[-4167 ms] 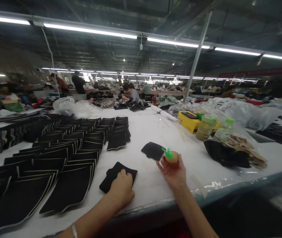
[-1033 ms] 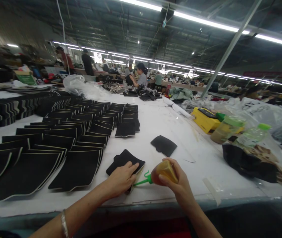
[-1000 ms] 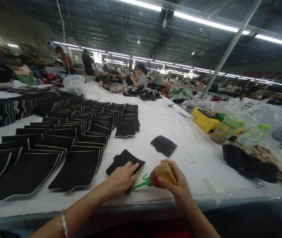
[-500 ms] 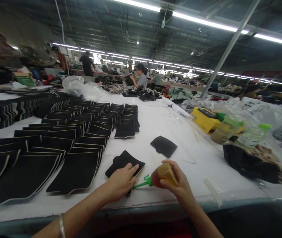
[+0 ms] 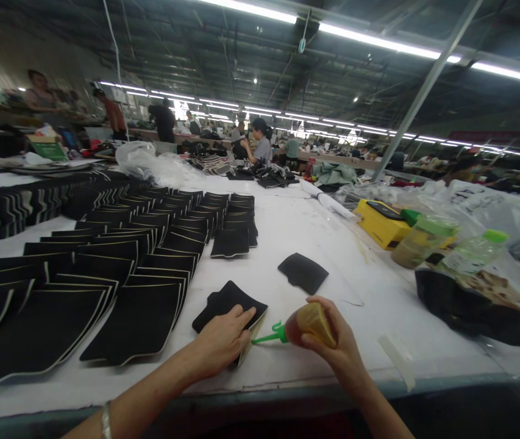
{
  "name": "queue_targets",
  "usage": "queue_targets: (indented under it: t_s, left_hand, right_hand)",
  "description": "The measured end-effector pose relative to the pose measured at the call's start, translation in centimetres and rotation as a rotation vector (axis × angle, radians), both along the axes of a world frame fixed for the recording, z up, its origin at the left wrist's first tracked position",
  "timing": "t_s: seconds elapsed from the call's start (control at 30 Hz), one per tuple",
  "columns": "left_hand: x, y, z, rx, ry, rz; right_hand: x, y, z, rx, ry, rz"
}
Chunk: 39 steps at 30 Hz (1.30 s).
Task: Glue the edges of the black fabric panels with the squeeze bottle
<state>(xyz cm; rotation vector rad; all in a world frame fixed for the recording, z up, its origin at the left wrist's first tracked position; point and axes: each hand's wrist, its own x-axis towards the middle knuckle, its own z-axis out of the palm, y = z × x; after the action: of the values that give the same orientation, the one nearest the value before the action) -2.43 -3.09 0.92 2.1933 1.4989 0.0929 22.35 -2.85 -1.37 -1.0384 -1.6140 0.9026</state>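
My left hand point(image 5: 225, 335) presses down on a black fabric piece point(image 5: 227, 299) with a notched edge, fingers on its top near the right side. Under that side a tan strip point(image 5: 247, 347) shows; what the fingertips do underneath is hidden. In my right hand point(image 5: 333, 329) a squeeze bottle point(image 5: 312, 325) of amber liquid lies tilted on its side, fingers wrapped round it. Its green nozzle point(image 5: 269, 336) points left, the tip close by the tan strip. A second black piece point(image 5: 303, 272) rests flat on the white table point(image 5: 278, 225), beyond the bottle.
Overlapping rows of black pieces point(image 5: 136, 311) with pale edges cover the left side. On the right are a yellow box point(image 5: 381, 225), a green-lidded jar point(image 5: 424, 241), a clear bottle point(image 5: 474, 253) and dark cloth point(image 5: 456, 311). A co-worker point(image 5: 260, 143) sits at the far end.
The bottle in my right hand has shifted slightly right, its nozzle tip drawing back from my left fingers. More of the tan strip shows. My left hand stays on the black piece.
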Motion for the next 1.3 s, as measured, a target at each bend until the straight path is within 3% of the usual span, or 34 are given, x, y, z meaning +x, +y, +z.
queue_targets:
  t_s: [0.2, 0.4, 0.57, 0.63, 0.77, 0.83, 0.9, 1.0, 1.17, 1.3]
  left_hand:
    - [-0.1, 0.0, 0.0, -0.01, -0.035, 0.002]
    - [-0.2, 0.1, -0.2, -0.008, -0.076, 0.02]
    - [-0.8, 0.3, -0.4, -0.06, -0.216, 0.075]
    - [-1.0, 0.4, -0.4, -0.003, -0.25, 0.143]
    - [-1.7, 0.8, -0.6, 0.249, 0.036, 0.439]
    - [-2.3, 1.6, -0.9, 0.248, 0.173, 0.516]
    - [-3.2, 2.7, -1.3, 0.173, 0.145, 0.538]
    - [-4.4, 4.6, -2.0, 0.034, -0.177, 0.59]
    - [-4.8, 7.3, -2.2, -0.318, -0.917, 0.676]
    - [-3.6, 10.1, -2.0, -0.285, -1.436, 0.94]
  right_hand:
    - [0.3, 1.0, 0.2, 0.051, 0.038, -0.13]
    - [-1.1, -0.4, -0.1, -0.111, 0.217, -0.004]
    - [0.1, 1.1, -0.4, -0.427, 0.804, -0.078]
    - [1.3, 2.0, -0.5, -0.5, 1.094, -0.145]
    - [3.4, 3.0, -0.4, -0.606, 1.534, -0.186]
    - [3.9, 3.2, -0.3, -0.623, 1.659, -0.16]
    - [4.4, 3.4, -0.3, -0.625, 1.741, -0.141]
    - [5.3, 3.8, -1.0, -0.611, 1.8, -0.117]
    - [6.6, 4.2, -2.6, -0.571, 1.741, 0.076]
    - [6.3, 3.9, -2.4, -0.537, 1.69, 0.147]
